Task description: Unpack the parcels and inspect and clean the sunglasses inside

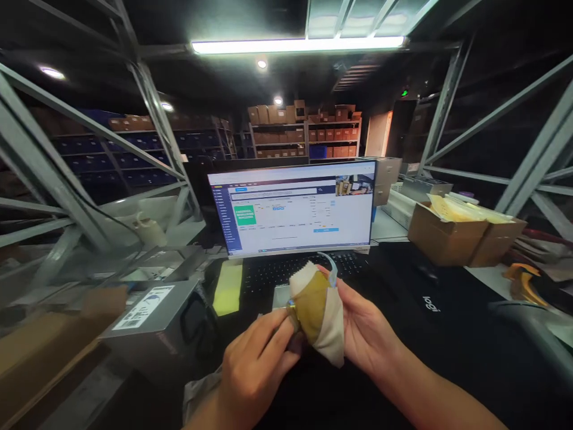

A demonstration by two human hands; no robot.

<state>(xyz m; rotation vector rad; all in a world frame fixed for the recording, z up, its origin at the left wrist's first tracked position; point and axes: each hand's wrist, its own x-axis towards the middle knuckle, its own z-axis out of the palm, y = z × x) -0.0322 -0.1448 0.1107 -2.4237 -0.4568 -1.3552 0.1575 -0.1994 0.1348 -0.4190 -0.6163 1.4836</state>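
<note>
Both my hands hold a small yellow-brown pouch wrapped in pale cloth [319, 312] above the black desk mat [447, 340]. My right hand [364, 331] cups it from behind and below, fingers curled round the cloth. My left hand [255, 364] pinches its lower left end, where a small metal part shows. A thin light-blue loop sticks out at the pouch's top. The pouch hangs just in front of a black keyboard [286, 272] and a lit monitor [293, 206].
A grey box with a printed label [152, 322] stands at the left, a yellow pad [228, 288] beside the keyboard. An open cardboard box of papers [461, 230] sits at the right. Grey metal shelving struts flank both sides; stacked cartons fill shelves at the back.
</note>
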